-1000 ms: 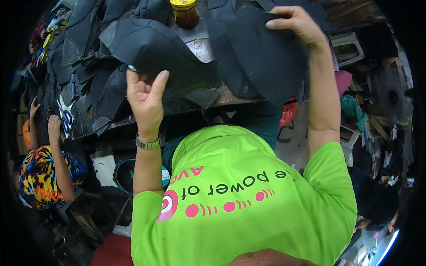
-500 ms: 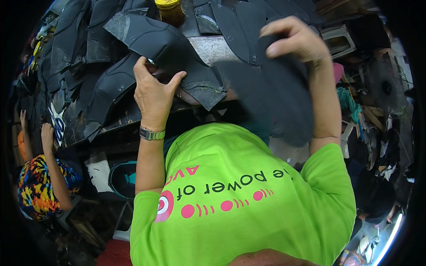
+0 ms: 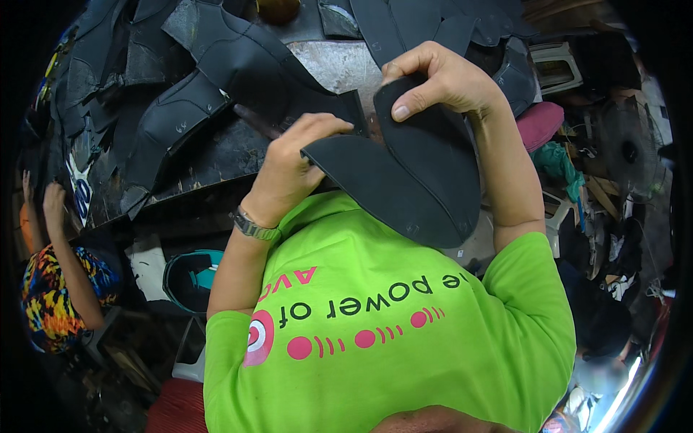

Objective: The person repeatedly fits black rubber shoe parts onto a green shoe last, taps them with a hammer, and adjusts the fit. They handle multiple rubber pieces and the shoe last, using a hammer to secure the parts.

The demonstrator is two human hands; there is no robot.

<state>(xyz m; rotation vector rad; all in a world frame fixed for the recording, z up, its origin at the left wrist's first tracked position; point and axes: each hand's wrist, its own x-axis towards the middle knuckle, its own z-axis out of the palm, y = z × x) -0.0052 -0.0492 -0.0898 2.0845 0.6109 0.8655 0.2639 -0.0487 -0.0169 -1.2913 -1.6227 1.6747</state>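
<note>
A black, curved shoe-upper piece (image 3: 426, 180) with a seam running down its middle hangs in front of my chest, above the table's near edge. My right hand (image 3: 440, 83) pinches its upper right end between thumb and fingers. At its left tip my left hand (image 3: 289, 162), with a watch on the wrist, is closed on the edge; the thumb is partly hidden. A blurred, slim, dark object (image 3: 256, 121) shows beside the left fingers, and I cannot make out what it is. Beyond my left hand, another black shoe upper (image 3: 245, 61) lies on the table.
More black uppers (image 3: 170, 126) cover the dark worktable (image 3: 216, 160), some overlapping. At the far edge stands a yellowish jar (image 3: 278, 10). A person in a patterned shirt (image 3: 68, 289) works at the left. On the right are a pink object (image 3: 541, 126) and a fan (image 3: 628, 148).
My left hand has left the upper on the table and moved right and nearer, onto the held piece. My right hand has brought that piece slightly left, and its swinging blur is gone.
</note>
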